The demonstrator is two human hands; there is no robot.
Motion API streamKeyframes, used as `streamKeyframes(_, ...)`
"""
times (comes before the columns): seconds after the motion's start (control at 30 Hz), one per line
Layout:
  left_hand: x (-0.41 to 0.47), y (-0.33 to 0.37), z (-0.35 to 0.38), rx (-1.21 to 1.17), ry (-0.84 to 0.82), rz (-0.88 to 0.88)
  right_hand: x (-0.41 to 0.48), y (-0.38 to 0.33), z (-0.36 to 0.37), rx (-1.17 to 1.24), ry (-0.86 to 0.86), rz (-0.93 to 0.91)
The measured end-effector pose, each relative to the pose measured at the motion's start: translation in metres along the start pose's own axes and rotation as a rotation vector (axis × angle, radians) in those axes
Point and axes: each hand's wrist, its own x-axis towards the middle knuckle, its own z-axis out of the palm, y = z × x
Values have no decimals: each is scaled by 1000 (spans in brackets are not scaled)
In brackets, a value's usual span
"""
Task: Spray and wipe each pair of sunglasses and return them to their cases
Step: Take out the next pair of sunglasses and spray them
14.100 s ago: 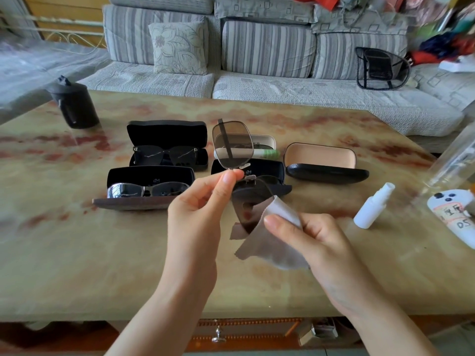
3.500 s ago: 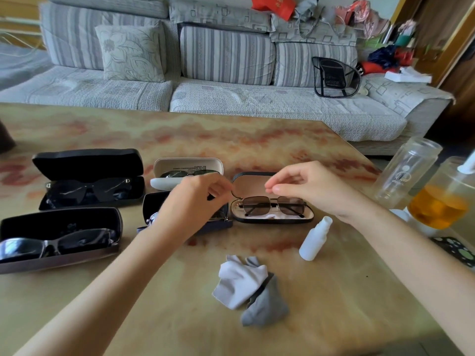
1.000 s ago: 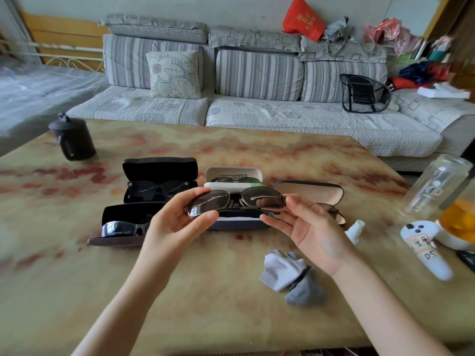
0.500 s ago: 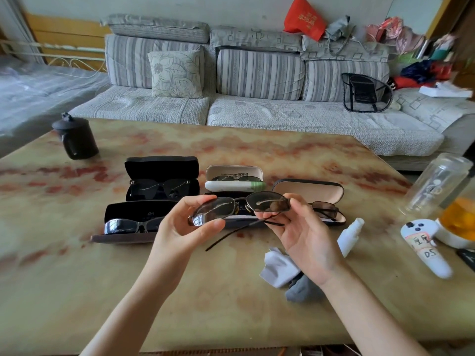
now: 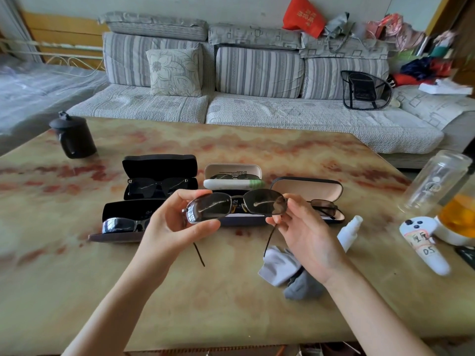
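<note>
A single wide-angle camera worn on the head looks from above the near edge of the marbled beige-and-red stone table point(image 5: 77, 291). It faces forward and down across the top toward the far edge and the grey striped fabric sofa point(image 5: 257, 73) beyond. It sits close: both forearms enter from the bottom, with the left hand point(image 5: 174, 222) and right hand point(image 5: 305, 235) mid-frame. Both far corners show.

The thin dark metal sunglasses point(image 5: 235, 206), grey-lensed and with temples unfolded, are held level above an open dark case point(image 5: 244, 220). A crumpled grey cloth point(image 5: 282, 269) and a white spray bottle point(image 5: 349, 233) lie nearby.
</note>
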Motion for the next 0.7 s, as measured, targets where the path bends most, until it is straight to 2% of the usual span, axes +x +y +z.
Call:
streamKeyframes(0.13,0,4,-3,77,5,15,-1,-1,0,-64,-17,-28)
streamKeyframes(0.43,-7,14,1,462,39,132,-2,-5,1,-14,13,11)
streamKeyframes(0.7,-13,16,8,588,20,167,-7,-10,2,-34,39,22)
